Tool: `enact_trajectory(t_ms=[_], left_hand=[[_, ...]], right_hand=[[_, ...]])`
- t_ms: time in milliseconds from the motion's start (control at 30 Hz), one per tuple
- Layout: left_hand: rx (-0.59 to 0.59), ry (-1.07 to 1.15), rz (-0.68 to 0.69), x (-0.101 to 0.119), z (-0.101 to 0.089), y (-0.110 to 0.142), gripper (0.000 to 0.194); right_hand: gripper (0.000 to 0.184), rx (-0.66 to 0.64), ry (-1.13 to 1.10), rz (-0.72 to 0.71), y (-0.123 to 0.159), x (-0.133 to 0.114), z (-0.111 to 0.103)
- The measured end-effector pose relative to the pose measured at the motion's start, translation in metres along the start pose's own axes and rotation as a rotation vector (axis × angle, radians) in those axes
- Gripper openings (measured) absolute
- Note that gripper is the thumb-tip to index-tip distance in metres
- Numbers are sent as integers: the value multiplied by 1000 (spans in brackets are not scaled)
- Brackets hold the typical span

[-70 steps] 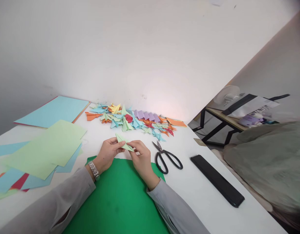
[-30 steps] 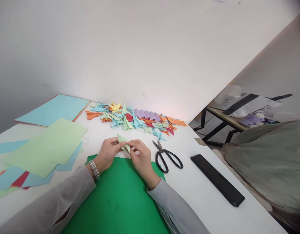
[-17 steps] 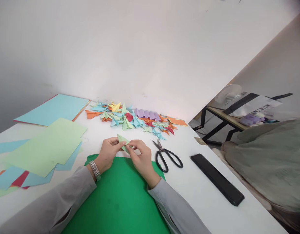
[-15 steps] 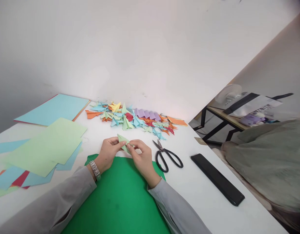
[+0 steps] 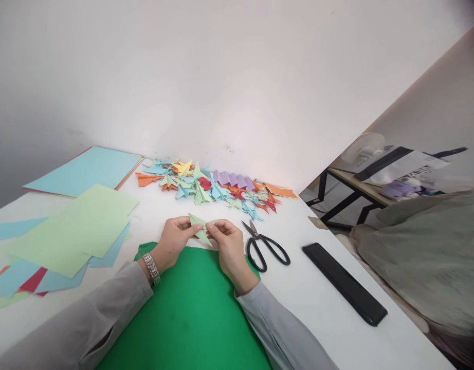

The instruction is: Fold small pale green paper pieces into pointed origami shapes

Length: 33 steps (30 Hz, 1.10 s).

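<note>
Between my two hands is a small folded piece of light green paper (image 5: pixel 200 234), with pointed tips at its top and bottom. My left hand (image 5: pixel 174 239) pinches its left side, the thumb lying across the front. My right hand (image 5: pixel 229 246) grips the right side between thumb and fingers, hiding part of the folds. Both hands are above the far edge of a green sheet (image 5: pixel 186 308). Just right of my right hand lie black-handled scissors (image 5: pixel 260 244), their blades slightly apart.
Many folded paper figures (image 5: pixel 202 185) are heaped by the wall. Coloured sheets (image 5: pixel 75 226) are spread at the left, before a paper stack (image 5: pixel 86 169). A long black case (image 5: pixel 343 282) lies at the right. Beyond the table are grey-green cloth (image 5: pixel 422 246) and a shelf (image 5: pixel 356 187).
My right hand has moved slightly right and turned a little. The green paper's lower tip shows more clearly between the hands. My left hand keeps its pinch.
</note>
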<state>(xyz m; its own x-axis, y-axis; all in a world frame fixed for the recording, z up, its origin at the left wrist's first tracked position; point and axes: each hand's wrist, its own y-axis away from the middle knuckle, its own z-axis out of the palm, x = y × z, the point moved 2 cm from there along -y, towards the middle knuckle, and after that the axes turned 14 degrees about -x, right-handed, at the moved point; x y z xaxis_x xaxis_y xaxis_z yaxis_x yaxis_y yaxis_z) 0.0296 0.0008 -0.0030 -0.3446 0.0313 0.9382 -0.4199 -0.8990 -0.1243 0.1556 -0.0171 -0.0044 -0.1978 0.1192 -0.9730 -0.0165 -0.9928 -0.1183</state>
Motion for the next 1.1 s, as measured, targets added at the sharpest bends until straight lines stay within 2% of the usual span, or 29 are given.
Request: enact_trajectory(t_ms=[567, 1100], left_hand=[[10, 8, -21, 1, 1, 0, 26], [7, -8, -23, 0, 0, 0, 22]], right_hand=[[25, 24, -44, 21, 0, 4, 2], [22, 20, -41, 24, 1, 2, 3]])
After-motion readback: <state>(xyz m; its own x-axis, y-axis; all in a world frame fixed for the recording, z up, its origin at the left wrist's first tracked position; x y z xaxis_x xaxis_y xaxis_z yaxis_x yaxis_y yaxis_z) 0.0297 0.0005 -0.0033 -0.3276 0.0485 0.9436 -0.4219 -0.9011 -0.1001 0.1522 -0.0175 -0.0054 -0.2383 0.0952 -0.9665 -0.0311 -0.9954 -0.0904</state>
